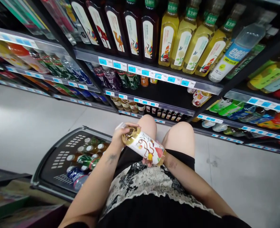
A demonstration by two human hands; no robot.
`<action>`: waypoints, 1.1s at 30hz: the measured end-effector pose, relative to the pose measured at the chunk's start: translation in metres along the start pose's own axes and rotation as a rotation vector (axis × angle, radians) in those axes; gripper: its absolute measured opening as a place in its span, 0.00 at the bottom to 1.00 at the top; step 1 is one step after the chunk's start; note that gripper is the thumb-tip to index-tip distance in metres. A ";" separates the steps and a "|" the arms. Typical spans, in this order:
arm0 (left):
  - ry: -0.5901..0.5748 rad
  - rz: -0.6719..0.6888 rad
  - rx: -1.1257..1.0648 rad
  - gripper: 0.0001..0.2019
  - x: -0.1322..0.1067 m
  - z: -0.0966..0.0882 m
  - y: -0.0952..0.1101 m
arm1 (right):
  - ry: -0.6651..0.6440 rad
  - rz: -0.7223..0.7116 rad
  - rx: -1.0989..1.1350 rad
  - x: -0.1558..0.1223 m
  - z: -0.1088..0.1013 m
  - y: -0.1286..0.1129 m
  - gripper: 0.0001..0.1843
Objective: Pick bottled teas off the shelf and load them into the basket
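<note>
A large drink bottle (pixel 146 146) with amber contents and a white, fruit-patterned label lies tilted across my lap, above my knees. My left hand (pixel 121 134) is closed around its upper left end, thumb and fingers over the clear plastic. Beneath the label's lower right part, my right hand (pixel 149 161) supports the bottle; only some fingertips show, and the rest is hidden behind it. To the left of my left forearm stands a dark shopping basket (pixel 59 155) with several bottles inside, among them a blue-labelled bottle (pixel 77 177) and a green one (pixel 84 160).
Shelves of drinks run across the front, with price tags along the shelf edge (pixel 140 71). Dark tea bottles (pixel 131 34) and yellow tea bottles (pixel 182 47) stand on the upper shelf. A similar fruit-labelled bottle (pixel 201 98) lies lower down. Grey floor (pixel 216 164) extends right.
</note>
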State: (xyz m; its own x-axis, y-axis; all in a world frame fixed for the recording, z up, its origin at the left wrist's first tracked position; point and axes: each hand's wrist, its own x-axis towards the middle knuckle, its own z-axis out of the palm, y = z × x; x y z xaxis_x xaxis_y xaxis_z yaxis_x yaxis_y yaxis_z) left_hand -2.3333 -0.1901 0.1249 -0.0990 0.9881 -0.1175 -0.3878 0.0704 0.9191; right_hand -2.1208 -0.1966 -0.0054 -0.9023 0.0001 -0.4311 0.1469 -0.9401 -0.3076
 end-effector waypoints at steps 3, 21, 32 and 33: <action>0.042 -0.210 -0.060 0.19 0.017 -0.004 -0.015 | -0.139 0.009 -0.030 0.002 -0.001 0.007 0.51; 0.183 -0.299 -0.584 0.23 0.023 -0.005 -0.110 | 0.185 -0.202 0.122 0.007 0.004 -0.003 0.29; 0.133 -0.297 -0.624 0.22 0.021 -0.009 -0.112 | 0.159 -0.166 0.223 0.008 0.011 -0.013 0.44; 0.132 -0.298 -0.622 0.22 0.021 -0.009 -0.111 | 0.141 -0.161 0.233 0.008 0.013 -0.014 0.45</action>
State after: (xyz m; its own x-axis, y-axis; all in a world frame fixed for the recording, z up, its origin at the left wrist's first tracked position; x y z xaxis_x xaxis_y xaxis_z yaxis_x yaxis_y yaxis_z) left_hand -2.3008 -0.1784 0.0166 -0.0021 0.9115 -0.4113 -0.8640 0.2054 0.4596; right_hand -2.1350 -0.1874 0.0066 -0.8389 0.1875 -0.5110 -0.1052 -0.9769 -0.1858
